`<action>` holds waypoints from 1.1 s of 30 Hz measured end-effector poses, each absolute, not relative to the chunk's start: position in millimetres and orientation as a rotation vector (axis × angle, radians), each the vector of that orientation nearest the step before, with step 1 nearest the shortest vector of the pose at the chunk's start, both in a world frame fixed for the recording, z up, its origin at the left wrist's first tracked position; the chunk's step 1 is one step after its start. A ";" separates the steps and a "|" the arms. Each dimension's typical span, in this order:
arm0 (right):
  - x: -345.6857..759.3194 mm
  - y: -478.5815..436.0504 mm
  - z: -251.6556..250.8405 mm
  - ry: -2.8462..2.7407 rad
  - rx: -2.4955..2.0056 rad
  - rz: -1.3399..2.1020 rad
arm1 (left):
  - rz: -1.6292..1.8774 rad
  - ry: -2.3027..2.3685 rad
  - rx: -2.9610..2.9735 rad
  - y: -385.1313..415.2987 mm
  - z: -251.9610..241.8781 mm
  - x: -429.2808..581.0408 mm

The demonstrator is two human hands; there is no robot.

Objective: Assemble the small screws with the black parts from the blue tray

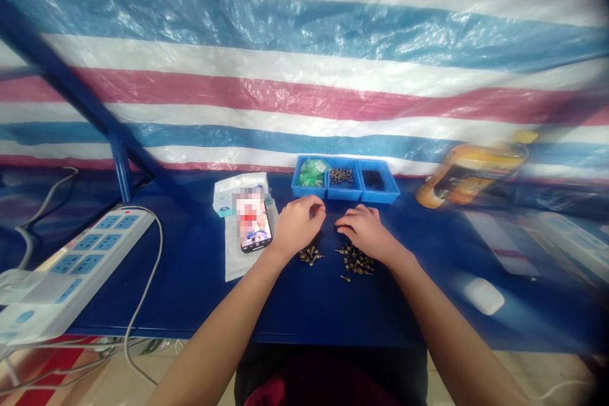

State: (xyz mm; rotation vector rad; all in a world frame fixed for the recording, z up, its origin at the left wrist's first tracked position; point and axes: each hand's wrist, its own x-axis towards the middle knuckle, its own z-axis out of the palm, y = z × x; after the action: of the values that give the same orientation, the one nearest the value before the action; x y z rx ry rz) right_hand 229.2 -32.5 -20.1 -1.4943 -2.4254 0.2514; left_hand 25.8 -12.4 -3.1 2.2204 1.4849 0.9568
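Left hand (299, 225) and right hand (364, 233) curled low over a smaller heap of brass-and-black metal parts (311, 255) and a larger heap of brass-and-black metal parts (355, 260).
On my feed, both hands are half closed, fingertips drawn in, and I cannot tell whether either has hold of a part. One loose metal part (345, 278) lies just below the larger heap, on a dark blue tabletop (285, 311). Ahead sits a blue three-compartment plastic tray (345, 198): green bagged pieces left, similar brass-and-black parts middle, small black parts right. Left of my hands, a smartphone with a blurred screen (254, 225) rests on a white paper sheet (236, 263).
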 end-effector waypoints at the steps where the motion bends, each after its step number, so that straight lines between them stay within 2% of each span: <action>1: 228.7 -32.7 -19.9 -2.423 -1.502 0.249 | 0.956 1.486 2.223 -12.6 -3.1 26.2; 12: 222.5 -37.6 -22.6 -2.406 -1.492 0.164 | 0.924 1.450 2.236 -13.8 -4.7 27.1; 16: 223.9 -34.1 -19.9 -2.184 -1.518 0.336 | 0.938 1.428 2.235 -13.2 -4.5 26.7; 25: 219.4 -31.8 -8.9 -1.503 -1.263 1.077 | 0.934 1.180 2.256 -19.8 -0.5 30.8; 33: 210.4 -37.0 -2.7 -1.346 -1.187 1.243 | 1.027 1.172 2.265 -20.5 -1.9 31.3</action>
State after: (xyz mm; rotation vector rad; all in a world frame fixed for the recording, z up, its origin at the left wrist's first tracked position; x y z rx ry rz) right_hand 210.4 -37.0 -2.7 -1.1866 -1.3464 1.2432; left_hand 31.3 -20.5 -1.9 2.2652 1.1717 1.0274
